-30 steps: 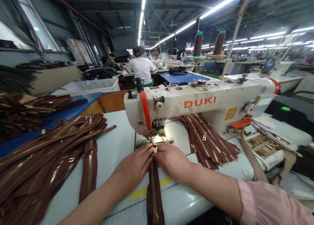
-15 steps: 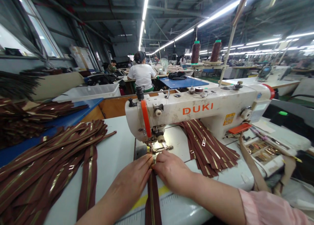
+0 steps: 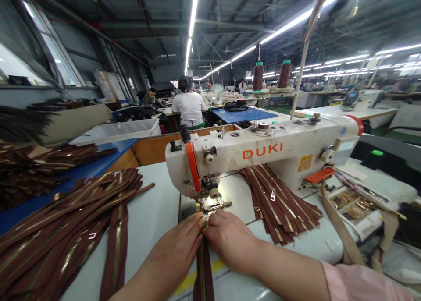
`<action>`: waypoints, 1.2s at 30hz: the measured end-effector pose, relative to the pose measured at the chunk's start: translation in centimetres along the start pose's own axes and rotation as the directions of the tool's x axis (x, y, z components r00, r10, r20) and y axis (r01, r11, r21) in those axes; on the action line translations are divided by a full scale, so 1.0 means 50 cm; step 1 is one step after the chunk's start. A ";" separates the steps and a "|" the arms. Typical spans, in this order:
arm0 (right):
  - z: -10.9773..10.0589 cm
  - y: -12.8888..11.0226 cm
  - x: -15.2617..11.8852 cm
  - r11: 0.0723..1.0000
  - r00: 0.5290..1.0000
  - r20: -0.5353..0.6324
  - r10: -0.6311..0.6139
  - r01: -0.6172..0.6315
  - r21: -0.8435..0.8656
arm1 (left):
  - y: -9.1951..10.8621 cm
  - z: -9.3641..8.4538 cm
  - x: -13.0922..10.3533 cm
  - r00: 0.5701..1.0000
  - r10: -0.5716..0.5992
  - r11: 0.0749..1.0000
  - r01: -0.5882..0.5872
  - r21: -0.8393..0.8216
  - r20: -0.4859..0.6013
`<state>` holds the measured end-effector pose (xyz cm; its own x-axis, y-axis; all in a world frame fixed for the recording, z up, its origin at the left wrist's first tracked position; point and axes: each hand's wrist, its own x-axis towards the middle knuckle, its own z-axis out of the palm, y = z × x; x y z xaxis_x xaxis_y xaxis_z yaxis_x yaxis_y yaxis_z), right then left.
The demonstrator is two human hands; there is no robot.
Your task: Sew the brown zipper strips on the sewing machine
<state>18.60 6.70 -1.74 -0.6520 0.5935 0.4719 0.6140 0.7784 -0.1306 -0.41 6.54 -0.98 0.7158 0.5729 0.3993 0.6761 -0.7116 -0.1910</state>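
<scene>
A brown zipper (image 3: 203,272) with brass-coloured teeth runs from the table's front edge up under both hands. My left hand (image 3: 176,244) is closed on its left side, fingertips just in front of the presser foot. From the right, my right hand (image 3: 228,233) pinches the same zipper, its fingers nearly touching the left ones. The zipper's upper end is hidden by the fingers. Right above the fingertips is the lit needle area of a white sewing machine (image 3: 230,154) marked DUKI.
Brown zippers (image 3: 69,231) lie heaped on the table at left; more zippers (image 3: 276,204) fan out beneath the machine arm. A parts tray (image 3: 353,207) with small metal pieces sits at right. Two thread cones (image 3: 258,77) stand behind. A person in a white shirt (image 3: 189,106) sits farther back.
The view has shifted slightly, so the machine and table sit a little lower and further left. Both hands stay on the zipper at the presser foot.
</scene>
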 end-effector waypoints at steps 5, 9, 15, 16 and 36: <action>0.003 0.005 0.006 1.000 1.000 -0.010 0.002 -0.002 -0.008 | -0.004 0.006 0.004 1.000 -0.015 1.000 0.015 -0.001 -0.003; 0.005 0.008 0.010 1.000 1.000 -0.021 0.009 -0.009 -0.017 | -0.006 0.005 0.007 0.999 -0.036 0.999 0.036 -0.012 0.007; 0.001 0.006 0.011 1.000 1.000 0.005 0.022 -0.022 -0.009 | -0.005 0.002 0.010 0.997 -0.072 0.995 0.071 -0.073 -0.007; 0.000 0.005 0.011 1.000 1.000 0.012 0.019 -0.019 -0.007 | -0.005 0.003 0.010 0.998 -0.065 0.995 0.063 -0.072 -0.018; 0.003 0.010 0.013 0.999 0.999 0.007 0.040 -0.040 -0.029 | -0.012 0.014 0.011 0.996 -0.087 0.992 0.087 -0.094 0.002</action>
<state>18.43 7.50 -1.63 -0.6298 0.6259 0.4601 0.6524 0.7477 -0.1241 -0.30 7.54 -1.28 0.6545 0.6338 0.4122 0.7165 -0.6941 -0.0703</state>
